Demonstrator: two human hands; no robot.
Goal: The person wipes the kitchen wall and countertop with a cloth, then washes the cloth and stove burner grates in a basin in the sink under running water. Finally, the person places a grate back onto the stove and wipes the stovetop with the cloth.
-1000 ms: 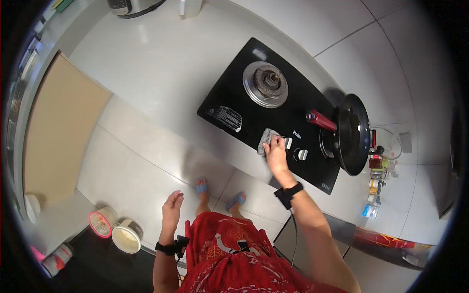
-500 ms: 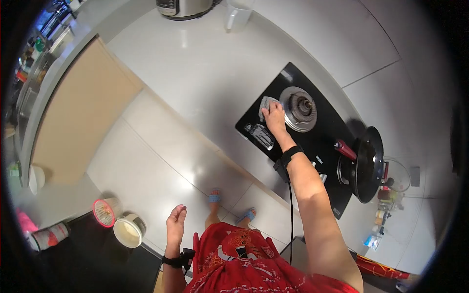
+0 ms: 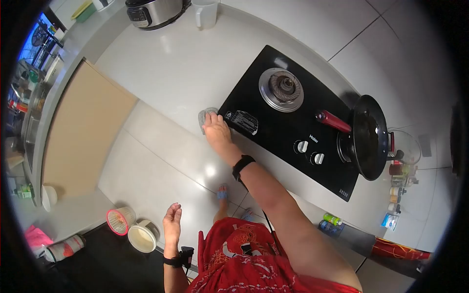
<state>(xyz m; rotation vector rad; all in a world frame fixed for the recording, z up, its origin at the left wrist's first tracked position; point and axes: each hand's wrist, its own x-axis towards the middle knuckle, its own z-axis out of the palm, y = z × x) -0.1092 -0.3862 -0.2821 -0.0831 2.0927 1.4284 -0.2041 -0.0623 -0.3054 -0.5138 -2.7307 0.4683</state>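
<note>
Gray cloth (image 3: 203, 118) and right hand (image 3: 218, 133) had moved from the black cooktop (image 3: 288, 124) onto the pale tabletop (image 3: 171, 73), just beside the cooktop's corner. The right grip lay over the cloth; how firmly it closed, I could not tell. The left hand (image 3: 172, 219) hung apart, its grip empty, loosely open.

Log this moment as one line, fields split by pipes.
right hand: holding grey cloth against counter, beside stove | left hand: holding nothing visible, away from counter | pan: at stove's right side
</note>
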